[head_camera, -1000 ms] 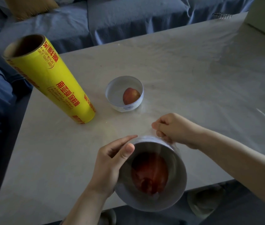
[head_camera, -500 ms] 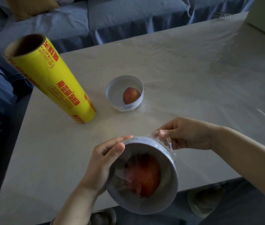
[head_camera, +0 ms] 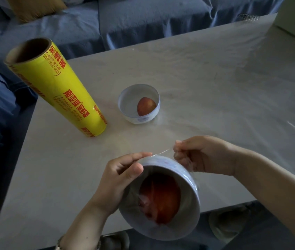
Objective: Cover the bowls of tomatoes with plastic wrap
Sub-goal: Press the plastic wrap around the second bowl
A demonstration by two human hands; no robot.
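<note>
A white bowl (head_camera: 188,224) tipped toward me holds a red tomato (head_camera: 161,197) under clear plastic wrap. My left hand (head_camera: 117,179) grips the bowl's left rim, thumb on the edge. My right hand (head_camera: 202,154) pinches a stretched strand of plastic wrap (head_camera: 159,152) just above the bowl's far rim. A second white bowl (head_camera: 125,100) with one tomato (head_camera: 146,106) stands uncovered in the middle of the table. A yellow roll of plastic wrap (head_camera: 60,91) stands upright to its left.
The pale table (head_camera: 206,78) ends at its near edge just under the held bowl. A blue sofa (head_camera: 143,20) runs behind and to the left. A loose sheet of film (head_camera: 251,56) lies over the table's right side. Slippers (head_camera: 227,224) sit on the floor below.
The bowl has tilted further toward me. My right hand has risen and pulled the wrap edge up into a taut strand over the far rim. My left hand stays on the rim.
</note>
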